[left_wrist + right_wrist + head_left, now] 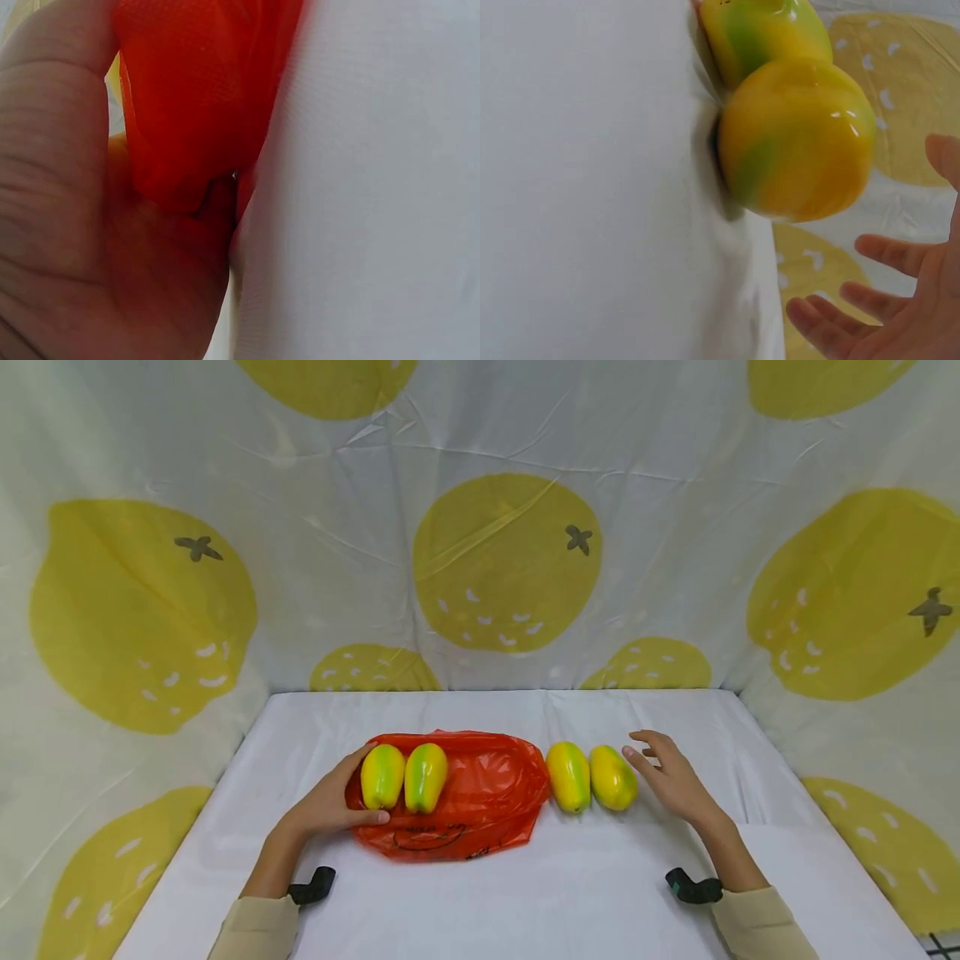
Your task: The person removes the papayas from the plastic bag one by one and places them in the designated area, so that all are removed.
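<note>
A red plastic bag (pixel 495 777) lies left-to-right on the white desk (pixel 495 910); glossy yellow-green oval fruits (pixel 426 778), two in or on its left half, two at its right, point roughly near-far. Only the left-wrist view shows plastic inside the left hand's (pixel 326 797) grip; the right hand (pixel 675 782), spread, holds nothing.

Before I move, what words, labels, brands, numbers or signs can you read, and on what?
Nothing legible.
Red bag, near side: dark print with a curved line, too small and blurred to read.
Red bag, lower edge: another dark mark, equally unreadable.
Upper fruit, right wrist view: tiny dark marks, too small to read.
</note>
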### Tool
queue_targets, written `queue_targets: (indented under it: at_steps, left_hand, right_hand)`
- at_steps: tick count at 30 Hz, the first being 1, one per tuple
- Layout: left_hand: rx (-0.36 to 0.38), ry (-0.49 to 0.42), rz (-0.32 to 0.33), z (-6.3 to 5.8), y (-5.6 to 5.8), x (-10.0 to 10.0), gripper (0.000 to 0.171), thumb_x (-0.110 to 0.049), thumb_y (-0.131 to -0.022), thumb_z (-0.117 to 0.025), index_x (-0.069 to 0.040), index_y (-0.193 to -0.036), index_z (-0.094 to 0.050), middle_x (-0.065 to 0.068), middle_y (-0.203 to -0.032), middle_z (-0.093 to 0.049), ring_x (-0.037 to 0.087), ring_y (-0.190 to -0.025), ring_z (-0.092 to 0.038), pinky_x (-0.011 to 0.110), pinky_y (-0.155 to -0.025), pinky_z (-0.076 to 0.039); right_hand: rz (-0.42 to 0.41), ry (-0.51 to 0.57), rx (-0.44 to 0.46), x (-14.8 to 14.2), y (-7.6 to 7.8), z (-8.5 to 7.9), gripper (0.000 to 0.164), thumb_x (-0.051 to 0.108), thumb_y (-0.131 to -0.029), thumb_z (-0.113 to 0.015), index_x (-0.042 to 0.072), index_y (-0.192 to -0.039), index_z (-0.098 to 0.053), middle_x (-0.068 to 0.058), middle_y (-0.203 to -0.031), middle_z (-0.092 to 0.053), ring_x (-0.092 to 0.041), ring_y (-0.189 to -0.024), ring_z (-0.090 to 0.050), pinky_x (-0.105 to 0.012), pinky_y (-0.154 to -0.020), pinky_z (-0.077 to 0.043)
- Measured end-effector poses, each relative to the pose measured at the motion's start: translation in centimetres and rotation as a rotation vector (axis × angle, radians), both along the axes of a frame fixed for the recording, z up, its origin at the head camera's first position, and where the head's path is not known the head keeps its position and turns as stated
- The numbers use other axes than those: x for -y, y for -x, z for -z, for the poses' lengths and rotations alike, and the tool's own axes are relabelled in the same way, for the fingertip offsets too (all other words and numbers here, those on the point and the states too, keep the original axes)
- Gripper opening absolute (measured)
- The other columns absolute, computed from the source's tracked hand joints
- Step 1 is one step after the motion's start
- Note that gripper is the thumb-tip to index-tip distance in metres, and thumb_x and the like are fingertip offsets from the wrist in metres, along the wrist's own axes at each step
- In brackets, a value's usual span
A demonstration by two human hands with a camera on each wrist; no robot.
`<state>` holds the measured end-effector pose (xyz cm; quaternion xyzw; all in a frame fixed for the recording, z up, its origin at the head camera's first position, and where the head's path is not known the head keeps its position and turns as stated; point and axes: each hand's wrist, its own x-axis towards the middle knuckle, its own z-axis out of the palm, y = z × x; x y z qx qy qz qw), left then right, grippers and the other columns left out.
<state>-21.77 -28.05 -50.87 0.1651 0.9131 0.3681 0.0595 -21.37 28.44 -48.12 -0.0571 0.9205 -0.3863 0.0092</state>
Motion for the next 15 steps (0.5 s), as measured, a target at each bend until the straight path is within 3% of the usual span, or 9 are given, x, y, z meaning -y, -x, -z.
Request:
queue_targets:
  at_steps: [4, 15]
  left_hand:
    - [-0.002, 0.002, -0.002, 0.2, -0.1, 0.0, 0.12, -0.055, -0.073, -0.088, -0.019, -0.164, -0.021, 0.013, -0.161, -0.038, 0.037, -0.142, -0.043, 0.067, -0.113, -0.04]
    - [0.006, -0.002, -0.009, -0.1, -0.3, -0.1, 0.119, -0.053, -0.073, -0.088, -0.017, -0.164, -0.021, 0.014, -0.16, -0.038, 0.038, -0.142, -0.043, 0.067, -0.114, -0.039]
  right_hand:
    - [0.02, 0.025, -0.062, -0.6, 0.0, -0.5, 0.064, 0.05, -0.108, -0.044, 0.003, -0.152, -0.042, -0.028, -0.162, -0.028, -0.051, -0.137, -0.044, -0.069, -0.11, -0.041]
    - [0.056, 0.068, -0.085, 0.2, 0.0, -0.8, 0.07, 0.052, -0.103, -0.057, 0.006, -0.153, -0.041, -0.022, -0.16, -0.036, -0.046, -0.139, -0.044, -0.063, -0.111, -0.044]
